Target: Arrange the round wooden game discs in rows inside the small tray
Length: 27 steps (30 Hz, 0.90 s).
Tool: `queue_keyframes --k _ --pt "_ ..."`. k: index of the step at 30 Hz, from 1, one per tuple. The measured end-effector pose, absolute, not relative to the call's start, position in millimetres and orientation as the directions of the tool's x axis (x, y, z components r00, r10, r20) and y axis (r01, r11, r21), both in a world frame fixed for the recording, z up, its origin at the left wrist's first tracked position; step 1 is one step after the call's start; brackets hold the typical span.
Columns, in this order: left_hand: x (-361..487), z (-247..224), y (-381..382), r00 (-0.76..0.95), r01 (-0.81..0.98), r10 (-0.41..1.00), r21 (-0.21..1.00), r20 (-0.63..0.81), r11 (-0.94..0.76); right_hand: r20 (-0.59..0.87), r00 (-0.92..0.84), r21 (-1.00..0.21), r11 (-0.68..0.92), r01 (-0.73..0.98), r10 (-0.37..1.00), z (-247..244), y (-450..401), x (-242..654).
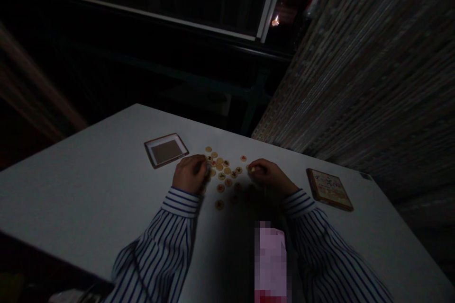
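Observation:
Several round wooden Chinese chess pieces (227,170), some marked in red or black and some blank side up, lie scattered between my hands. At the left edge of the scatter, my left hand (189,173) is closed with its fingers curled down. What it grips, if anything, is hidden behind the thumb and fingers. My right hand (269,176) is on the other side, thumb and fingers pinched on a pale chess piece at their tips. Shadow covers the pieces nearest my right wrist.
An open shallow box (152,160) with a brown rim stands beyond my left hand. On the right lies a flat brown-edged lid or box (329,188) with a printed top. The white table (88,170) ends near a bead or string curtain (355,80). The room is dim.

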<state>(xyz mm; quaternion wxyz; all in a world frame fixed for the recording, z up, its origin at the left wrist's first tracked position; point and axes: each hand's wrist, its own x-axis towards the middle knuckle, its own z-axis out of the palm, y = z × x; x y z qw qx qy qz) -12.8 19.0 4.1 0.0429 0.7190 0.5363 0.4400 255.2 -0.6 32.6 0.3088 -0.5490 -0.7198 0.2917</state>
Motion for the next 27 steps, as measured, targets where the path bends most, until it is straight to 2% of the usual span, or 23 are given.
queue_keyframes --k 3,7,11,14,18,27 --pt "-18 6 20 -0.023 0.742 0.816 0.557 0.578 -0.374 0.146 -0.23 -0.676 0.266 0.687 0.962 29 0 256" --pt "-25 6 22 -0.068 0.743 0.83 0.584 0.553 -0.328 0.169 -0.286 -0.491 0.333 0.805 0.943 27 0 254" --pt "-28 3 23 -0.077 0.748 0.842 0.589 0.533 -0.304 0.098 -0.344 -0.292 0.357 0.887 0.934 29 -2 248" --pt "-28 2 24 -0.061 0.764 0.855 0.576 0.514 -0.292 0.055 -0.372 -0.186 0.376 0.908 0.926 31 -4 243" --pt "-28 3 23 -0.057 0.769 0.855 0.569 0.516 -0.292 0.014 -0.352 -0.099 0.352 0.931 0.936 32 -5 238" --pt "-26 6 22 0.018 0.78 0.864 0.534 0.503 -0.327 -0.059 -0.378 -0.013 0.378 0.926 0.924 32 -3 236"
